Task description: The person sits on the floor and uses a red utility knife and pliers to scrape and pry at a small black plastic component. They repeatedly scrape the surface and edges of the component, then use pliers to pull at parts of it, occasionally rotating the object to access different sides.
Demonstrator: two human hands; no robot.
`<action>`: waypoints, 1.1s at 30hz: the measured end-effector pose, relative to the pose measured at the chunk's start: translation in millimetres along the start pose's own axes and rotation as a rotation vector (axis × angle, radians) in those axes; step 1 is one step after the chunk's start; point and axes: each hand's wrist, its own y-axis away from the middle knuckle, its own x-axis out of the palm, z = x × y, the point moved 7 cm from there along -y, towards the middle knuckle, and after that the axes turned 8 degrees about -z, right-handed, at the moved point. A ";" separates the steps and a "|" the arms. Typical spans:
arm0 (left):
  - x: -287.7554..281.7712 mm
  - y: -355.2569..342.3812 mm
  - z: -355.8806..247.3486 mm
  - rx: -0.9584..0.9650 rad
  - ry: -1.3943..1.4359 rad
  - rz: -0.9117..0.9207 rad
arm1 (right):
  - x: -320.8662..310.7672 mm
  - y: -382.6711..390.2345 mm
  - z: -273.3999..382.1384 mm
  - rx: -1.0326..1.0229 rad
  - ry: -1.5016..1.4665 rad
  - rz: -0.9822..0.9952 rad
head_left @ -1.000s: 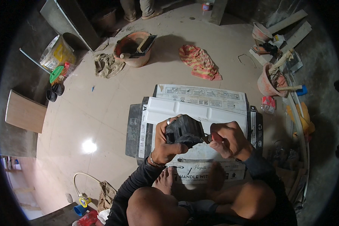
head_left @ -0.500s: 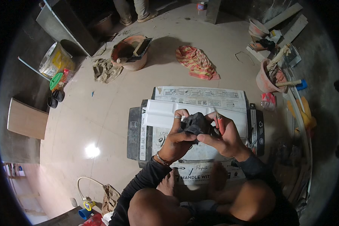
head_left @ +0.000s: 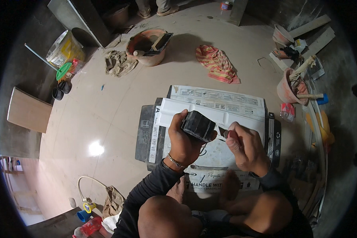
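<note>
My left hand (head_left: 183,143) is wrapped round a black, faceted block (head_left: 198,126) with a dull plastic-like surface, and holds it tilted above a flattened cardboard carton. Just to the right of it, my right hand (head_left: 248,150) is closed on a small red-handled tool (head_left: 229,135). A dark tip shows toward the block, apart from it; the tool's kind is mostly hidden by my fingers. Beneath both hands lies a long white moulded strip (head_left: 171,112), across the printed carton (head_left: 218,162).
Farther off stand a mortar-stained basin (head_left: 150,59) with a trowel-like tool on it and a striped cloth (head_left: 216,63). Buckets (head_left: 65,49) and a wooden board (head_left: 27,110) are at left. Another basin (head_left: 288,89) stands at right. A person's feet (head_left: 167,10) show at the top.
The black block has turned in my left hand, showing a broad flat side. My right hand has let go of it and drawn right with the red-handled tool. The view has shifted slightly.
</note>
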 end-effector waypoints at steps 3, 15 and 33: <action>-0.7 1.9 -3.4 0.083 -0.011 -0.034 | 8.8 6.4 6.6 -0.074 0.078 0.006; -0.3 11.2 -0.1 0.130 0.055 -0.137 | 22.1 6.4 20.2 -0.169 0.155 0.051; -15.9 3.4 -3.9 0.308 -0.023 -0.205 | 21.4 11.9 12.2 -0.147 0.181 0.083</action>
